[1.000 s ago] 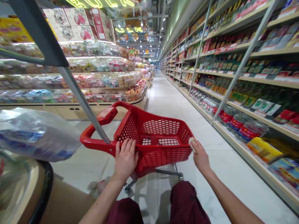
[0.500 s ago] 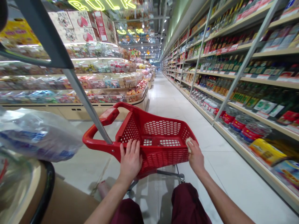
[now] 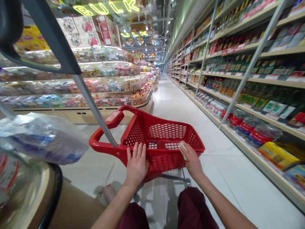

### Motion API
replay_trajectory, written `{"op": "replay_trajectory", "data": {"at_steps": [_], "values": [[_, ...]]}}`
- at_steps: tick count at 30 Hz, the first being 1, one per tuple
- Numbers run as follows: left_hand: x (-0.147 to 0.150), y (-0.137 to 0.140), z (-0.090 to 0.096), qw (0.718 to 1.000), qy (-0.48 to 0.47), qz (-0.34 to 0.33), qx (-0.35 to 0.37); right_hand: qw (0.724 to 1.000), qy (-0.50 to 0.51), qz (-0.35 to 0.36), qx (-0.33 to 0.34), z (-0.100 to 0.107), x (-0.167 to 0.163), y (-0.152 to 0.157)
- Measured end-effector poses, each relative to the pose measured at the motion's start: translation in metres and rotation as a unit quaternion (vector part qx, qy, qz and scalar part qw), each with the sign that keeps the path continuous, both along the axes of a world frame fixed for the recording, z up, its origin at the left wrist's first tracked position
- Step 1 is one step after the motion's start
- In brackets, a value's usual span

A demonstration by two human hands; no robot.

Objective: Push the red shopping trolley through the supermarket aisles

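Note:
A red plastic shopping cart [image 3: 164, 127] with perforated basket walls stands before my knees. My left hand [image 3: 137, 163] lies over its near rim, fingers hooked across the edge and the thumb side out of sight. Farther right along the same rim, my right hand [image 3: 193, 160] pinches a small off-white cloth [image 3: 183, 149] and presses it against the rim. Through the basket's open top, the perforated floor shows no goods. A grey metal pole [image 3: 94, 108] with a dark plastic upper part crosses in front of the cart's handle end.
Shelves of bottles and jars [image 3: 258, 132] line the right side. Bulk bins of wrapped sweets [image 3: 100, 84] fill the left. A clear plastic bag roll [image 3: 45, 136] hangs over a beige counter [image 3: 76, 203] near my left. A tiled aisle [image 3: 164, 92] runs ahead.
My right hand has slid the cloth left along the near rim, away from the far right corner. My left hand keeps its place on the rim. The view has shifted slightly.

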State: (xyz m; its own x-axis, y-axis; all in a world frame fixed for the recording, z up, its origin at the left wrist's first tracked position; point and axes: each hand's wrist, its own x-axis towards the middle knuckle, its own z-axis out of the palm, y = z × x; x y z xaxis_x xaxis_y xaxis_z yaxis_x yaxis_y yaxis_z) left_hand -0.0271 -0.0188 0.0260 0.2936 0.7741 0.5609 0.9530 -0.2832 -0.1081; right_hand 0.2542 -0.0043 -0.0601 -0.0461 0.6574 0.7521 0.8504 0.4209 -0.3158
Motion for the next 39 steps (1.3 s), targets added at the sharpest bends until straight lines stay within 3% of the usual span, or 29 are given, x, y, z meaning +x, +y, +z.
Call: {"op": "replay_trajectory", "data": {"at_steps": [5, 11, 17, 22, 27, 33, 37, 39], "values": [[0.007, -0.001, -0.003, 1.000, 0.003, 0.002, -0.011, 0.992, 0.040, -0.120, -0.001, 0.001, 0.007, -0.001], [0.020, -0.001, -0.016, 1.000, 0.003, -0.002, -0.027, 1.000, -0.007, 0.021, 0.014, 0.008, -0.032, 0.000], [0.023, 0.000, -0.018, 0.999, 0.001, -0.004, -0.032, 0.991, 0.038, -0.128, 0.013, 0.003, -0.004, 0.001], [0.025, -0.001, -0.020, 1.000, -0.013, 0.004, -0.026, 1.000, 0.003, -0.009, 0.018, 0.004, -0.027, -0.002], [0.027, -0.002, -0.021, 1.000, -0.009, -0.006, -0.026, 0.993, 0.039, -0.110, 0.026, 0.001, -0.014, -0.003], [0.029, -0.004, -0.022, 1.000, -0.008, 0.007, -0.024, 1.000, -0.016, 0.002, 0.022, 0.006, -0.032, -0.006], [0.029, -0.005, -0.023, 1.000, -0.005, -0.006, -0.028, 0.994, 0.020, -0.102, 0.013, 0.007, -0.008, -0.004], [0.031, -0.005, -0.024, 0.999, -0.012, -0.005, -0.035, 0.992, 0.035, -0.122, 0.016, 0.007, -0.010, -0.005]]}}
